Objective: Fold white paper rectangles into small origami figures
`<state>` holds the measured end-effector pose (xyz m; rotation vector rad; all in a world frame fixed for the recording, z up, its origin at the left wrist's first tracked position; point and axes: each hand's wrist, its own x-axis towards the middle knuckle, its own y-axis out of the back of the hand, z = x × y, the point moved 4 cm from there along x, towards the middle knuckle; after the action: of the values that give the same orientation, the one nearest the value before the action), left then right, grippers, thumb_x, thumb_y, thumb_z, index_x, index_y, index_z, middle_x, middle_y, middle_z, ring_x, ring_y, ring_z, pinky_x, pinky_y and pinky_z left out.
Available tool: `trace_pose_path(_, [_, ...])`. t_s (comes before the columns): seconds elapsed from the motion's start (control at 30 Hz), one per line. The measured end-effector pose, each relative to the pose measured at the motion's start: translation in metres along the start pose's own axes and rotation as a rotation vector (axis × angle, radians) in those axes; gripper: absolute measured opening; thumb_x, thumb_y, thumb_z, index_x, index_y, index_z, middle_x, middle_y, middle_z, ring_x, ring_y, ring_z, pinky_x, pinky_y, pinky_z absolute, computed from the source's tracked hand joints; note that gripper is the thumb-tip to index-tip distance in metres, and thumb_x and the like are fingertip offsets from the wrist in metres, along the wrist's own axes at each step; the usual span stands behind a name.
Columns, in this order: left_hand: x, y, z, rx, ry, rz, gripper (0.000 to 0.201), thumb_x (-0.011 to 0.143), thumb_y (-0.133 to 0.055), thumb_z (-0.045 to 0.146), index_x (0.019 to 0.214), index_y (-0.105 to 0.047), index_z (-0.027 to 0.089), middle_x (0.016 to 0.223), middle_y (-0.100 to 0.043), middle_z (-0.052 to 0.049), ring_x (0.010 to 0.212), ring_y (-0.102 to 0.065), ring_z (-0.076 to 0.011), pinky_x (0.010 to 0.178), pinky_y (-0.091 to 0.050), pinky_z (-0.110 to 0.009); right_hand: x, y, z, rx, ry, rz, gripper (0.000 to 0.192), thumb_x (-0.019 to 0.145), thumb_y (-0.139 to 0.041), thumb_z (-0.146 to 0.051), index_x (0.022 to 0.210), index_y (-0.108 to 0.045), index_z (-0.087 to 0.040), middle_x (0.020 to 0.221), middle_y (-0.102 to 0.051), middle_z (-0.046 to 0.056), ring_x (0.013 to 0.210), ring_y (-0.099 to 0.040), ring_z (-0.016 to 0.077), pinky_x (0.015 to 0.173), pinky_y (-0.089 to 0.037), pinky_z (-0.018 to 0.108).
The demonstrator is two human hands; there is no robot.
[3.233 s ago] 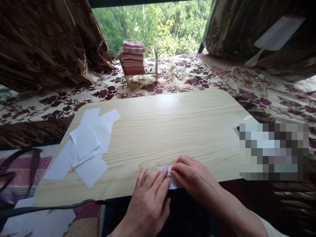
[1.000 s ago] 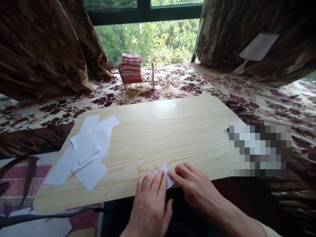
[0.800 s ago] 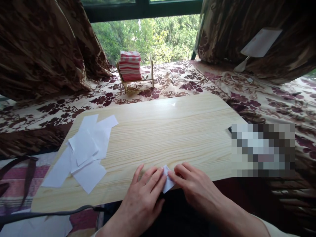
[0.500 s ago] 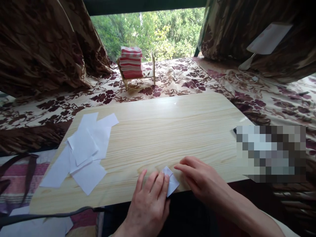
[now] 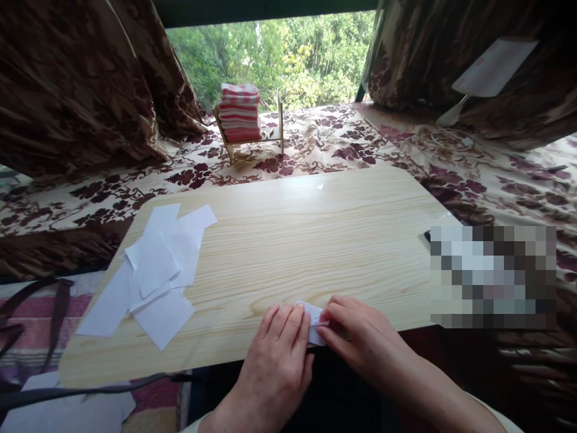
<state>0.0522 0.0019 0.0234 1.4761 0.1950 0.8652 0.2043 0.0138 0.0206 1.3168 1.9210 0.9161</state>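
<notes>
Paper (image 5: 312, 313), small, white and folded, lies at the near edge of a wood-grain table (image 5: 324, 240). The left hand (image 5: 278, 349) presses it down, laid flat; the right hand (image 5: 354, 331) pinches its raised flap (image 5: 323, 324) between thumb and fingers. Overlapping white sheets (image 5: 155, 264) lie to the left.

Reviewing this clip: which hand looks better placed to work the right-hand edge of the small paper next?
Probably the right hand: its thumb and forefinger are at that edge of the small paper. The left hand lies over the opposite side, better placed to steady it.
</notes>
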Motion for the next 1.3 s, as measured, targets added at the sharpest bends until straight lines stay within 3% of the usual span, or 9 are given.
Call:
trace_pose_path(0.3, [-0.003, 0.010, -0.008, -0.140, 0.003, -0.117, 0.046, 0.087, -0.051, 0.020, 0.131, -0.050, 0.006, 0.130, -0.059, -0.016, 0.121, -0.050, -0.0297, 0.104, -0.038, -0.053, 0.001, 0.001, 0.005, 0.010, 0.070, 0.058, 0.012, 0.090, -0.050, -0.015, 0.084, -0.060, -0.018, 0.080, -0.062, 0.004, 0.075, -0.058, 0.0193, 0.066, -0.045, 0.030])
trace_pose_path(0.6, [-0.005, 0.006, -0.010, -0.148, 0.022, -0.193, 0.040, 0.089, -0.053, 0.026, 0.129, -0.054, 0.019, 0.132, -0.058, -0.011, 0.125, -0.047, -0.0281, 0.108, -0.026, -0.060, 0.006, 0.004, 0.007, -0.027, 0.133, 0.099, 0.014, 0.089, -0.053, -0.012, 0.092, -0.065, -0.020, 0.082, -0.062, 0.003, 0.072, -0.059, 0.0162, 0.063, -0.045, 0.026])
trace_pose_path(0.83, [-0.003, 0.006, -0.007, -0.152, 0.050, -0.198, 0.039, 0.089, -0.052, 0.026, 0.127, -0.055, 0.018, 0.130, -0.059, -0.011, 0.124, -0.046, -0.0277, 0.110, -0.023, -0.059, 0.001, 0.005, 0.002, -0.140, 0.287, 0.131, 0.019, 0.092, -0.048, -0.012, 0.082, -0.062, -0.017, 0.081, -0.059, 0.005, 0.074, -0.054, 0.0179, 0.063, -0.040, 0.028])
trace_pose_path(1.03, [-0.002, 0.007, -0.006, -0.140, 0.040, -0.165, 0.038, 0.088, -0.052, 0.023, 0.125, -0.056, 0.017, 0.127, -0.060, -0.012, 0.122, -0.048, -0.0283, 0.108, -0.026, -0.060, -0.009, 0.007, -0.001, -0.214, 0.393, 0.179, 0.021, 0.094, -0.044, -0.012, 0.083, -0.062, -0.019, 0.076, -0.057, 0.003, 0.067, -0.048, 0.0168, 0.059, -0.036, 0.028])
trace_pose_path(1.3, [0.000, 0.009, -0.006, -0.135, 0.040, -0.167, 0.038, 0.086, -0.052, 0.020, 0.124, -0.057, 0.017, 0.127, -0.061, -0.012, 0.121, -0.050, -0.0288, 0.108, -0.028, -0.060, -0.013, 0.006, -0.002, -0.224, 0.436, 0.184, 0.021, 0.093, -0.044, -0.010, 0.091, -0.063, -0.018, 0.084, -0.061, 0.006, 0.072, -0.053, 0.0182, 0.062, -0.041, 0.029])
